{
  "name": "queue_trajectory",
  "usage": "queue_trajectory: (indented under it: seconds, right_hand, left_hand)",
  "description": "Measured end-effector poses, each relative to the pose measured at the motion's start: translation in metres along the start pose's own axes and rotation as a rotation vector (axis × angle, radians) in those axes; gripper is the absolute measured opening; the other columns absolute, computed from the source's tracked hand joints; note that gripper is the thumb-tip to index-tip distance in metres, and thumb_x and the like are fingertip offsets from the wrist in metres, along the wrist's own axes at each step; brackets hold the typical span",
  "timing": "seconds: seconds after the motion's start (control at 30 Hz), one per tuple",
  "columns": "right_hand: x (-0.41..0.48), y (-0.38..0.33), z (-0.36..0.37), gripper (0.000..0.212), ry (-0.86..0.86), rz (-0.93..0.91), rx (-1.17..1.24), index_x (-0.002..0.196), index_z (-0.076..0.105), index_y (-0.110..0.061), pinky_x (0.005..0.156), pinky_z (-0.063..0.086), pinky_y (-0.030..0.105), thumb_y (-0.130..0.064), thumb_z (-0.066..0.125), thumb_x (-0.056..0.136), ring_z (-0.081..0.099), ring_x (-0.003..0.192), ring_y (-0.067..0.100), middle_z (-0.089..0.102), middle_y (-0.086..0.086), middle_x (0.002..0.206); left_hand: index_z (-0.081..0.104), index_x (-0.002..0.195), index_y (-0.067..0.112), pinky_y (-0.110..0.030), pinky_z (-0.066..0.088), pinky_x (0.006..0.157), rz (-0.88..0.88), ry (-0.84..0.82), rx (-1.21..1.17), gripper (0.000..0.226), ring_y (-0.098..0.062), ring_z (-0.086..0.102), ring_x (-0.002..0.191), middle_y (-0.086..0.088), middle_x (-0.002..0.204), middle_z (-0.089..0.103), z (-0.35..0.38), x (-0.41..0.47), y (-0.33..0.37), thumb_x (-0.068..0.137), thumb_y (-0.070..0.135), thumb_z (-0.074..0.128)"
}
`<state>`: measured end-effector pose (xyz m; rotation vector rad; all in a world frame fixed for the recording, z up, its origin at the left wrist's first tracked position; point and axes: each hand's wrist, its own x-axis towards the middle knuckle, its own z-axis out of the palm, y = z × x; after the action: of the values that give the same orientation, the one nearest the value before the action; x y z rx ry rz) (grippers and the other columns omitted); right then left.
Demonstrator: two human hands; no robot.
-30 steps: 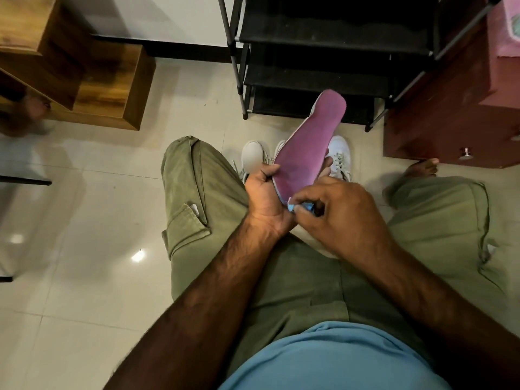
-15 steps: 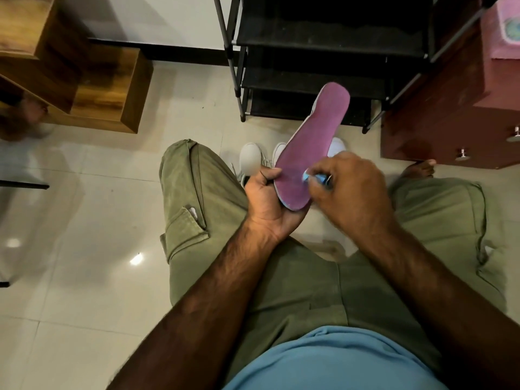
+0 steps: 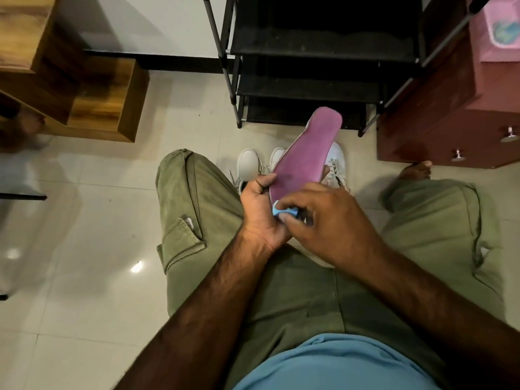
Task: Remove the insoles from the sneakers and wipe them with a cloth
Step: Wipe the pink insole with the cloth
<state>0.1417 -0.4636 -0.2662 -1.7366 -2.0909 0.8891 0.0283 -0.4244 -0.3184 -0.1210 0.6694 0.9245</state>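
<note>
The left hand (image 3: 260,209) gripped the pink insole (image 3: 304,153) by its heel, toe pointing away. The right hand (image 3: 323,220), pinching the blue cloth (image 3: 284,211), had slid back from mid-sole to the heel beside the left palm, so wiping looked well underway. The white sneakers (image 3: 247,164) sat just beyond both hands.

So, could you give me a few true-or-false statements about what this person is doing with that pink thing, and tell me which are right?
1. The left hand holds a pink insole. True.
2. The right hand presses a blue cloth to the insole's far tip. False: the cloth is at the near end, beside the left hand.
3. The white sneakers stand on the floor in front of a black rack. True.
4. The insole lies inside a sneaker. False: it is held up above them.
</note>
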Motion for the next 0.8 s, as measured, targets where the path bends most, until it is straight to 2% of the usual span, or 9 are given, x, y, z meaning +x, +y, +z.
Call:
queue_trajectory:
  seconds: [0.17, 0.23, 0.3, 0.37, 0.43, 0.5, 0.6, 0.67, 0.8]
  right_hand:
    - [0.04, 0.032, -0.014, 0.025, 0.306, 0.157, -0.233, 0.116, 0.071, -0.034, 0.075, 0.055, 0.036, -0.043, 0.062, 0.095, 0.06, 0.091, 0.017, 0.069, -0.005, 0.107]
    - [0.031, 0.025, -0.004, 0.025, 0.246, 0.125, -0.203, 0.117, 0.071, -0.033, 0.076, 0.054, 0.034, -0.041, 0.063, 0.095, 0.06, 0.088, 0.014, 0.068, -0.005, 0.106]
    - [0.009, 0.006, 0.003, 0.023, 0.076, -0.015, -0.077, 0.115, 0.072, -0.034, 0.077, 0.055, 0.034, -0.04, 0.065, 0.093, 0.06, 0.085, 0.009, 0.068, -0.008, 0.102]
    - [0.009, 0.009, -0.005, 0.023, 0.0, -0.061, -0.07, 0.114, 0.072, -0.035, 0.077, 0.054, 0.034, -0.041, 0.066, 0.092, 0.06, 0.085, 0.007, 0.068, -0.011, 0.101]
    - [0.03, 0.024, -0.014, 0.025, 0.147, 0.029, -0.186, 0.115, 0.071, -0.035, 0.075, 0.053, 0.033, -0.045, 0.064, 0.094, 0.059, 0.085, 0.009, 0.069, -0.009, 0.103]
    - [0.039, 0.031, -0.014, 0.025, 0.264, 0.115, -0.222, 0.116, 0.071, -0.034, 0.072, 0.051, 0.03, -0.045, 0.063, 0.095, 0.056, 0.084, 0.009, 0.069, -0.006, 0.104]
    - [0.013, 0.006, 0.001, 0.021, 0.088, -0.036, -0.122, 0.112, 0.071, -0.034, 0.073, 0.05, 0.032, -0.04, 0.065, 0.093, 0.056, 0.082, 0.009, 0.066, -0.008, 0.099]
    - [0.006, 0.003, -0.004, 0.02, -0.012, -0.107, -0.096, 0.111, 0.071, -0.035, 0.074, 0.053, 0.036, -0.04, 0.066, 0.092, 0.06, 0.083, 0.011, 0.067, -0.009, 0.098]
    - [0.049, 0.034, -0.025, 0.025, 0.262, 0.095, -0.237, 0.116, 0.072, -0.032, 0.081, 0.053, 0.038, -0.044, 0.063, 0.096, 0.061, 0.088, 0.015, 0.07, -0.004, 0.106]
  left_hand:
    - [0.058, 0.132, 0.006, -0.039, 0.049, 0.095, -0.059, -0.006, -0.036, 0.053, -0.028, 0.065, 0.1, -0.016, 0.112, 0.068, -0.004, 0.002, -0.005, 0.083, 0.024, 0.046]
    - [0.059, 0.13, 0.005, -0.04, 0.044, 0.106, -0.093, -0.006, -0.028, 0.049, -0.029, 0.065, 0.105, -0.016, 0.113, 0.067, -0.007, 0.003, -0.005, 0.088, 0.028, 0.049]
    - [0.059, 0.129, 0.003, -0.043, 0.033, 0.122, -0.117, -0.004, -0.006, 0.048, -0.032, 0.062, 0.118, -0.018, 0.119, 0.066, -0.012, 0.004, -0.003, 0.097, 0.038, 0.052]
    - [0.059, 0.13, 0.004, -0.041, 0.037, 0.119, -0.113, -0.013, 0.008, 0.048, -0.032, 0.062, 0.119, -0.018, 0.119, 0.066, -0.012, 0.005, -0.001, 0.1, 0.041, 0.052]
    - [0.062, 0.124, 0.004, -0.038, 0.047, 0.105, -0.089, 0.003, 0.029, 0.043, -0.028, 0.066, 0.107, -0.016, 0.112, 0.069, -0.009, 0.007, -0.001, 0.101, 0.038, 0.05]
    - [0.063, 0.123, 0.003, -0.038, 0.045, 0.104, -0.094, 0.024, 0.035, 0.043, -0.028, 0.064, 0.109, -0.016, 0.115, 0.067, -0.008, 0.005, -0.003, 0.101, 0.038, 0.049]
    - [0.065, 0.121, 0.001, -0.039, 0.042, 0.114, -0.131, 0.047, 0.029, 0.046, -0.028, 0.062, 0.116, -0.017, 0.116, 0.066, -0.013, 0.002, 0.0, 0.102, 0.04, 0.05]
    - [0.073, 0.105, 0.0, -0.037, 0.053, 0.101, -0.12, 0.035, 0.018, 0.047, -0.027, 0.071, 0.1, -0.015, 0.102, 0.072, -0.014, 0.002, 0.001, 0.102, 0.039, 0.048]
    - [0.069, 0.117, 0.003, -0.038, 0.043, 0.106, -0.1, 0.003, -0.006, 0.039, -0.028, 0.065, 0.105, -0.015, 0.114, 0.068, -0.009, 0.003, -0.003, 0.099, 0.032, 0.05]
